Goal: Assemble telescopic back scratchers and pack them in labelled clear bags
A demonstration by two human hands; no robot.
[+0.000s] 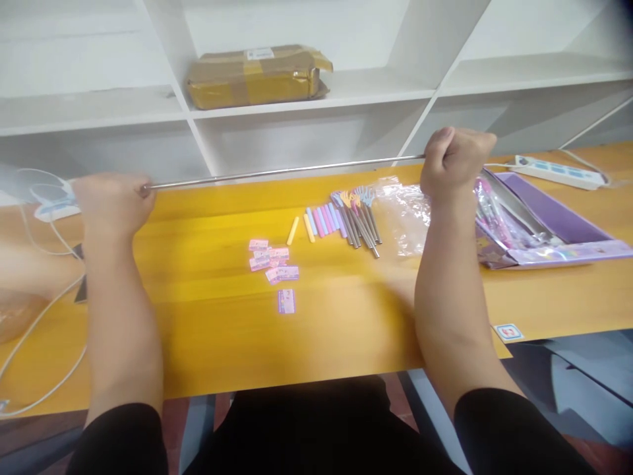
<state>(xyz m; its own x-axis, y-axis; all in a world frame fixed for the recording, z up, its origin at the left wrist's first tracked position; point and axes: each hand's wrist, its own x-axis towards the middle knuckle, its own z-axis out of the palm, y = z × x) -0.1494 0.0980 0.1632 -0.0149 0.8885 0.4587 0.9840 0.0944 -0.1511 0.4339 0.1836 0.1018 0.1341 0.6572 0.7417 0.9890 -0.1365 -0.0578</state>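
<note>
A thin metal rod (287, 171) stretches between my two fists above the table's back part. My left hand (117, 201) is closed round its left end, and my right hand (452, 161) grips the right end, a bit higher. Below the rod, several metal sticks with colourful hand-shaped tips (361, 221) lie side by side. Pastel tubes (324, 221) form a row beside them, with one yellow tube (293, 231) apart on the left. Small pink printed cards (270, 257) lie in a loose pile, and a single card (286, 301) rests nearer the front edge.
Clear plastic wrapping (408, 214) and an open purple box (573, 214) with packed items lie on the right. Power strips (558, 171) and white cables flank the yellow table (237, 349). A taped carton (257, 78) sits on the white shelf behind.
</note>
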